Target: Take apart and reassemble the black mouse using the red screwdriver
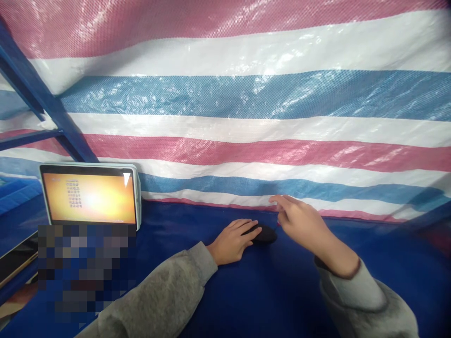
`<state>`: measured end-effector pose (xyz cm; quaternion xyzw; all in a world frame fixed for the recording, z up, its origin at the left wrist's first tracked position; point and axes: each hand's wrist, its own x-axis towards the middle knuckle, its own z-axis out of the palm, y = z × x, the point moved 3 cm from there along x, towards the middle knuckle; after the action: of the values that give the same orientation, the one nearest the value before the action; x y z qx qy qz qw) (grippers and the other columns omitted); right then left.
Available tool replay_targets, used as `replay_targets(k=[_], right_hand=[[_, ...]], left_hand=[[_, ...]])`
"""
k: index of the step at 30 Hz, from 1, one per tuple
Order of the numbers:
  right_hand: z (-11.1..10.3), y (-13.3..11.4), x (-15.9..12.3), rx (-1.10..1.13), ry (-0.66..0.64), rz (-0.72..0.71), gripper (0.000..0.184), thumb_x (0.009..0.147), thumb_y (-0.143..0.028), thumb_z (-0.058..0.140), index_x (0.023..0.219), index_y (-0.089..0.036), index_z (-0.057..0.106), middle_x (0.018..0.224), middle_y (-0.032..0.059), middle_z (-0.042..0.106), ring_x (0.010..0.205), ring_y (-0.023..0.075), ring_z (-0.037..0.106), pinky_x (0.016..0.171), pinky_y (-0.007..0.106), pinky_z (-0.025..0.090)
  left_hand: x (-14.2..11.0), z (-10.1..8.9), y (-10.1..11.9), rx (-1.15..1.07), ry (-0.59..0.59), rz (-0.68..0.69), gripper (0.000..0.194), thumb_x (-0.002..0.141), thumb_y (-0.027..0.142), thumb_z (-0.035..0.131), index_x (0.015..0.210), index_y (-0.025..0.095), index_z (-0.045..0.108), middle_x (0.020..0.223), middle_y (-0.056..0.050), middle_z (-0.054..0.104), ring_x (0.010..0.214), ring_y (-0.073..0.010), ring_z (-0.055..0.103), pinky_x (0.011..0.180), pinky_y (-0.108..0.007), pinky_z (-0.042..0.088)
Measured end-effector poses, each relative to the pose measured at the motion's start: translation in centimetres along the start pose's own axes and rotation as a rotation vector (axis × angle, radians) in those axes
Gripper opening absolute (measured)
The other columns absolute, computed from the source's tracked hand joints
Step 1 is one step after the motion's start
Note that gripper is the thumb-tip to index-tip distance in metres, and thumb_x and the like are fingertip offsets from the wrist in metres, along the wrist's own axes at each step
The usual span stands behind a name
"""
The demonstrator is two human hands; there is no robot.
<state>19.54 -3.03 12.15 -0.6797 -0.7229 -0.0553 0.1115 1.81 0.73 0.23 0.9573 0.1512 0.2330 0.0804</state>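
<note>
My left hand (234, 240) lies over the near left side of a small, dark, rounded object (266, 234), its fingers holding it down on the blue surface (253, 291). The object is flat and oval, and its exact kind does not show. Slightly above and to its right is my right hand (299, 220), with the index finger bent forward and the other fingers curled in. A tiny reddish and blue bit (278, 225) shows just under those fingers; whether they grip it is unclear. Grey sleeves cover both forearms.
At the left stands a tablet (89, 195) in a pale case, its screen lit orange with lines of text. A blurred-out patch lies before it, beside a dark flat device (17, 256). Striped plastic sheeting (246, 94) hangs behind, and a blue metal frame (45, 98) rises at left.
</note>
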Motion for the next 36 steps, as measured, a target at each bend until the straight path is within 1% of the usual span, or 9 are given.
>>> replay_targets(k=[2, 6, 10, 15, 20, 25, 30, 34, 36], right_hand=[[-0.07, -0.02, -0.02, -0.007, 0.011, 0.002, 0.04, 0.083, -0.011, 0.043, 0.117, -0.02, 0.061, 0.104, 0.0063, 0.07, 0.081, 0.0214, 0.067, 0.066, 0.031, 0.039], [-0.08, 0.13, 0.05, -0.003, 0.006, 0.023, 0.036, 0.091, -0.016, 0.037, 0.117, -0.019, 0.061, 0.097, 0.0066, 0.072, 0.08, 0.022, 0.067, 0.065, 0.031, 0.038], [-0.14, 0.09, 0.06, -0.019, -0.013, 0.022, 0.039, 0.085, -0.013, 0.041, 0.119, -0.02, 0.061, 0.103, 0.0068, 0.071, 0.081, 0.0222, 0.066, 0.065, 0.031, 0.038], [-0.22, 0.03, 0.0, 0.0, 0.008, 0.019, 0.038, 0.088, -0.014, 0.039, 0.117, -0.019, 0.062, 0.094, 0.0072, 0.073, 0.076, 0.0209, 0.065, 0.064, 0.031, 0.037], [-0.18, -0.09, -0.02, -0.003, 0.04, -0.018, 0.038, 0.081, -0.012, 0.045, 0.113, -0.02, 0.063, 0.099, 0.0061, 0.071, 0.074, 0.0193, 0.064, 0.062, 0.03, 0.037], [-0.02, 0.03, 0.03, 0.031, 0.025, -0.02, 0.031, 0.09, -0.018, 0.041, 0.111, -0.02, 0.063, 0.094, 0.0055, 0.072, 0.072, 0.0186, 0.064, 0.062, 0.029, 0.037], [-0.06, -0.13, -0.02, 0.022, 0.037, -0.028, 0.036, 0.082, -0.011, 0.045, 0.112, -0.021, 0.063, 0.099, 0.0052, 0.071, 0.078, 0.02, 0.066, 0.064, 0.029, 0.038], [-0.07, -0.16, 0.04, 0.055, 0.054, -0.023, 0.032, 0.089, -0.017, 0.041, 0.112, -0.02, 0.063, 0.094, 0.0058, 0.072, 0.076, 0.0201, 0.066, 0.065, 0.03, 0.039], [-0.1, -0.16, 0.08, 0.059, 0.061, -0.031, 0.034, 0.087, -0.014, 0.042, 0.112, -0.021, 0.063, 0.096, 0.0056, 0.072, 0.074, 0.0195, 0.065, 0.064, 0.03, 0.04]], left_hand=[[-0.01, 0.03, -0.04, -0.004, 0.005, 0.0, 0.051, 0.096, 0.019, 0.05, 0.146, 0.02, 0.038, 0.151, -0.009, 0.042, 0.138, -0.025, 0.039, 0.115, -0.044, 0.034], [-0.01, 0.12, -0.1, -0.013, 0.004, -0.004, 0.051, 0.097, 0.02, 0.048, 0.147, 0.022, 0.037, 0.15, -0.009, 0.042, 0.139, -0.0244, 0.039, 0.114, -0.045, 0.035], [0.0, 0.06, -0.05, -0.013, 0.001, -0.01, 0.051, 0.097, 0.02, 0.049, 0.146, 0.022, 0.037, 0.151, -0.009, 0.042, 0.139, -0.0244, 0.039, 0.115, -0.045, 0.035], [0.0, -0.04, 0.0, -0.016, 0.004, -0.003, 0.05, 0.097, 0.02, 0.048, 0.146, 0.021, 0.037, 0.151, -0.008, 0.042, 0.139, -0.0244, 0.039, 0.115, -0.045, 0.035], [-0.05, 0.13, -0.12, -0.024, 0.011, -0.011, 0.051, 0.097, 0.02, 0.048, 0.147, 0.023, 0.036, 0.151, -0.008, 0.041, 0.139, -0.0246, 0.039, 0.114, -0.046, 0.035], [-0.04, 0.18, -0.08, -0.003, 0.005, -0.004, 0.051, 0.097, 0.02, 0.049, 0.147, 0.021, 0.037, 0.151, -0.009, 0.042, 0.139, -0.0239, 0.038, 0.115, -0.044, 0.035], [-0.04, 0.19, -0.07, -0.011, 0.011, -0.003, 0.051, 0.097, 0.019, 0.048, 0.147, 0.022, 0.037, 0.151, -0.009, 0.042, 0.138, -0.0251, 0.04, 0.114, -0.046, 0.035], [-0.01, 0.07, -0.01, -0.007, 0.004, -0.006, 0.051, 0.097, 0.019, 0.048, 0.146, 0.022, 0.037, 0.15, -0.01, 0.043, 0.138, -0.025, 0.04, 0.114, -0.046, 0.036], [0.0, -0.04, 0.02, -0.005, 0.002, -0.012, 0.051, 0.097, 0.019, 0.049, 0.146, 0.022, 0.037, 0.15, -0.009, 0.043, 0.138, -0.0245, 0.04, 0.114, -0.045, 0.036]])
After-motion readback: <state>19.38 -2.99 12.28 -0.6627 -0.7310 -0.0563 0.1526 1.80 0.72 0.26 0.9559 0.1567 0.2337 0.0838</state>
